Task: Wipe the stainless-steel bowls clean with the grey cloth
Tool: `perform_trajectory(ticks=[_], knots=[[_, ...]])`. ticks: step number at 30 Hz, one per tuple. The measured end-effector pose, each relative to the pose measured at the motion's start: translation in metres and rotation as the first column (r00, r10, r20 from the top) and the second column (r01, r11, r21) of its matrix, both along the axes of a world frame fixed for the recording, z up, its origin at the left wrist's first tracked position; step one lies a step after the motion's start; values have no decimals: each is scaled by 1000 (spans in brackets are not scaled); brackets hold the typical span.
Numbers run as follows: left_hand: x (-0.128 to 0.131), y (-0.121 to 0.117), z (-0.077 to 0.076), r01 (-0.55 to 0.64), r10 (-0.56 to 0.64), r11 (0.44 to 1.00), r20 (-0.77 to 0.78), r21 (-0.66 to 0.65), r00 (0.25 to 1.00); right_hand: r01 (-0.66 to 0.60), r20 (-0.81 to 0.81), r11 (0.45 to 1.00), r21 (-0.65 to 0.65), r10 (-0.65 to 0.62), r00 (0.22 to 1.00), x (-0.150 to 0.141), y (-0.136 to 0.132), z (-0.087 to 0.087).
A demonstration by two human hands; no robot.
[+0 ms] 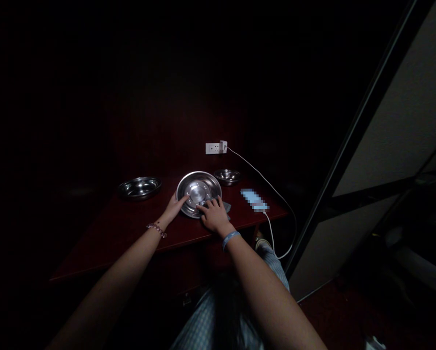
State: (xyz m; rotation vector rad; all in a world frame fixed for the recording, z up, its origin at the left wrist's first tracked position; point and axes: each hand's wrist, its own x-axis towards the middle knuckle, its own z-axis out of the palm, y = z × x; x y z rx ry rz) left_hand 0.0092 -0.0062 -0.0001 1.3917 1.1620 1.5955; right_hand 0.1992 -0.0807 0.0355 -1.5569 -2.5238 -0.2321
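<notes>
A shiny steel bowl is tilted up toward me at the front of the table. My left hand is closed on its left rim, with the thumb over the inner side. Against the bowl's lower right inner side, my right hand presses a grey-green cloth. Part of the cloth sticks out to the right of that hand; the rest is mostly hidden by the fingers.
Another steel bowl sits on the dark red table at left, and a smaller bowl behind right. A blurred-out phone lies on the right, its white cable running to the wall socket.
</notes>
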Motion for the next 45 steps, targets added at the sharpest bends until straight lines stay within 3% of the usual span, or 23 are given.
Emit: perform_trajectory(ticks=[45], knots=[[-1,1,-1,4,-4,1000,-9,-3,1000,-5,12,1000,2,5,1000,-2,1,-1]])
